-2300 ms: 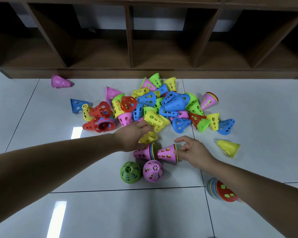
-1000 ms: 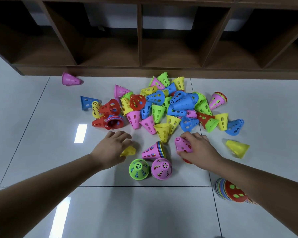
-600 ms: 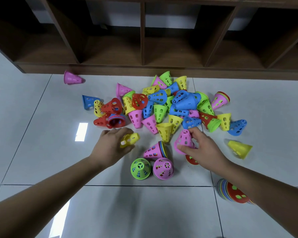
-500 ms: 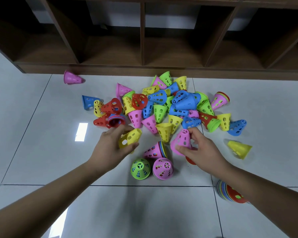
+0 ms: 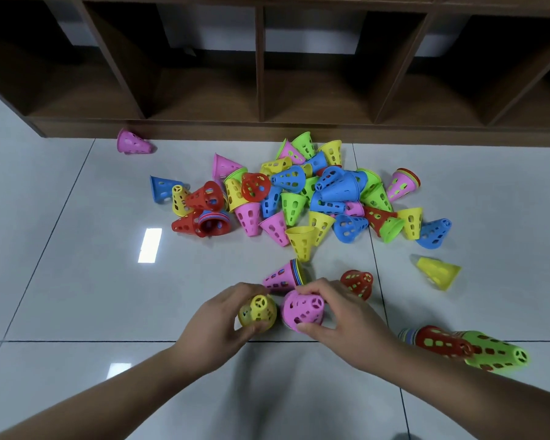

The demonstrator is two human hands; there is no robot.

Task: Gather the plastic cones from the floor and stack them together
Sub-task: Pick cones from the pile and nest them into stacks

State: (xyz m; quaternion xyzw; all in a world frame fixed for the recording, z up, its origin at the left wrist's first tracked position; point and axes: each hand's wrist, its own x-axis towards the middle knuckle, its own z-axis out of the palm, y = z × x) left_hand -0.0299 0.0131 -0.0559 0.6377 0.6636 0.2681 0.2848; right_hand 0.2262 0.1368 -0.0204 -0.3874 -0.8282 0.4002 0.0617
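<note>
- The left hand (image 5: 218, 325) has its grip curled round a yellow cone (image 5: 257, 312). The right hand (image 5: 346, 325) has its grip curled round a pink cone (image 5: 303, 309).
- A moment ago both cones were up by the pile (image 5: 299, 198). Now they sit side by side, low over the floor (image 5: 77, 281).
- I think two small stacks are growing here. Lots of cones are still loose.

I get fairly bright, even light on the glossy floor tiles (image 5: 77, 281), with two white glare patches at left. The shelf cubbies (image 5: 204, 74) sit dim. A soft shadow pools low in the middle. The wide lens bows the shelf lines, and the green cone stack (image 5: 496, 352) at right is smeared.
</note>
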